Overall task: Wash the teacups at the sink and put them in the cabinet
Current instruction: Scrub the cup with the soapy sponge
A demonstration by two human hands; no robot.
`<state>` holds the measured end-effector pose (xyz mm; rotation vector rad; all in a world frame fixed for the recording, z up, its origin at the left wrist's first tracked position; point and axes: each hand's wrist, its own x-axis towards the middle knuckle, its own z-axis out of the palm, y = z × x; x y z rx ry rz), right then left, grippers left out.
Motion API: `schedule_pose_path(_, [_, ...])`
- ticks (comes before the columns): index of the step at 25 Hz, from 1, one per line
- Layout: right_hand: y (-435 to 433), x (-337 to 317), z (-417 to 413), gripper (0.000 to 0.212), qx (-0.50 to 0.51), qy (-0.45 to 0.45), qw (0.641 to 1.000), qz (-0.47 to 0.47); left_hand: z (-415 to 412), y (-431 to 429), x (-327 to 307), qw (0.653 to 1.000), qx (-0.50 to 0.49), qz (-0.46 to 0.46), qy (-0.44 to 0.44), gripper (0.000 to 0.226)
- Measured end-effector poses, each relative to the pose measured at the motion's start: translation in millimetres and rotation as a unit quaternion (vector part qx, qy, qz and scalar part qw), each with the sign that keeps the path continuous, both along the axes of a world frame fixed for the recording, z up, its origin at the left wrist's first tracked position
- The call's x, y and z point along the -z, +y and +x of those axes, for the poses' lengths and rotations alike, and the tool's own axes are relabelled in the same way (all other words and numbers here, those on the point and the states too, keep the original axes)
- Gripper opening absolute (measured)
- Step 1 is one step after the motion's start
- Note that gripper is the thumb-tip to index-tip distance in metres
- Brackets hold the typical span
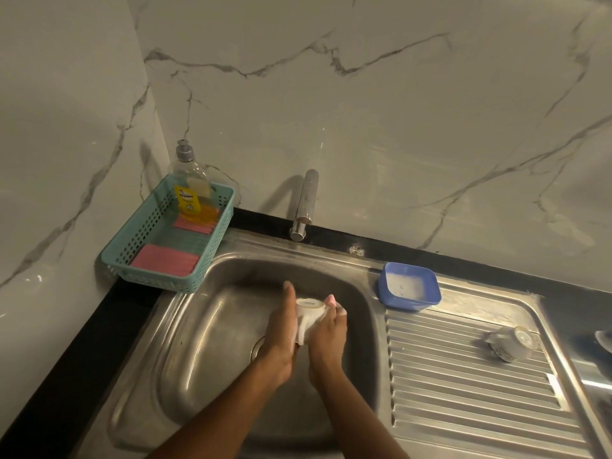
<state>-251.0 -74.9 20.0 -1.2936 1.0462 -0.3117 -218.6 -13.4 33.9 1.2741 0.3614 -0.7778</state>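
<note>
Scrubbing is under way at the sink (205, 342), so we judge the task early: rinsing and the cabinet remain, and on the draining board (463, 409) a second cup (511, 346) lies tipped. Our left grip (281, 329) clasps the teacup (309, 313) over the basin; our right grip (326, 329) pinches a pink sponge (332, 300) against it. Its long axis tilts, base up and away, mouth toward our wrists.

teacup (309, 313): we see white
sponge (332, 300): we see pink
basket (143, 234): we see teal lattice
wall (364, 94): we see grey-veined marble
</note>
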Motion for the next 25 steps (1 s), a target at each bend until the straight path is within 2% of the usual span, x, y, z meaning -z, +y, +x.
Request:
schedule_pose_path(2, [-6,-10,-1,0.03,-0.034,0.0,0.999,-0.015,-7,-2,7,0.997,0.047,-0.009,-0.062,0.066])
schedule_pose_path(3, [-4,-16,-5,0.029,-0.067,-0.02,0.997,-0.038,-8,-4,8,0.996,0.025,0.002,-0.086,0.058])
schedule_pose_path(5, [9,-20,-15,0.024,-0.131,-0.064,0.984,-0.107,-5,-4,7,0.995,-0.064,0.019,-0.075,0.047])
schedule_pose_path(8, [24,-16,-26,0.024,-0.156,-0.075,0.965,-0.196,-1,4,0,0.996,-0.074,-0.002,-0.055,0.034])
schedule_pose_path(9, [18,-13,-22,0.026,-0.151,-0.063,0.97,-0.182,-2,6,-3,0.997,-0.065,-0.016,-0.045,0.032])
schedule_pose_path(12, [-18,-13,2,0.036,-0.132,0.012,0.991,-0.033,-12,5,-8,0.997,-0.049,-0.044,-0.041,0.032])
schedule_pose_path(13, [-19,-15,3,0.036,-0.142,0.017,0.99,-0.016,-13,5,-8,0.996,-0.059,-0.046,-0.038,0.033])
schedule_pose_path(15, [-4,-17,-7,0.03,-0.16,-0.004,0.984,-0.073,-7,9,-6,0.995,-0.08,-0.06,-0.025,0.033])
schedule_pose_path(18, [17,-11,-24,0.027,-0.186,-0.011,0.969,-0.161,-3,12,-4,0.996,-0.061,-0.06,-0.013,0.031])
schedule_pose_path(21, [-7,-14,-5,0.036,-0.15,0.01,0.989,0.005,-9,11,-1,0.996,-0.051,-0.079,-0.002,0.033])
schedule_pose_path(22, [-10,-18,-5,0.037,-0.153,0.003,0.988,0.023,-8,12,-1,0.995,-0.051,-0.091,0.004,0.036])
schedule_pose_path(23, [-8,-22,-7,0.035,-0.164,-0.005,0.986,0.0,-6,13,-1,0.994,-0.055,-0.096,0.009,0.037])
schedule_pose_path(25, [8,-21,-19,0.027,-0.197,-0.002,0.974,-0.112,2,14,2,0.993,-0.067,-0.093,0.014,0.037])
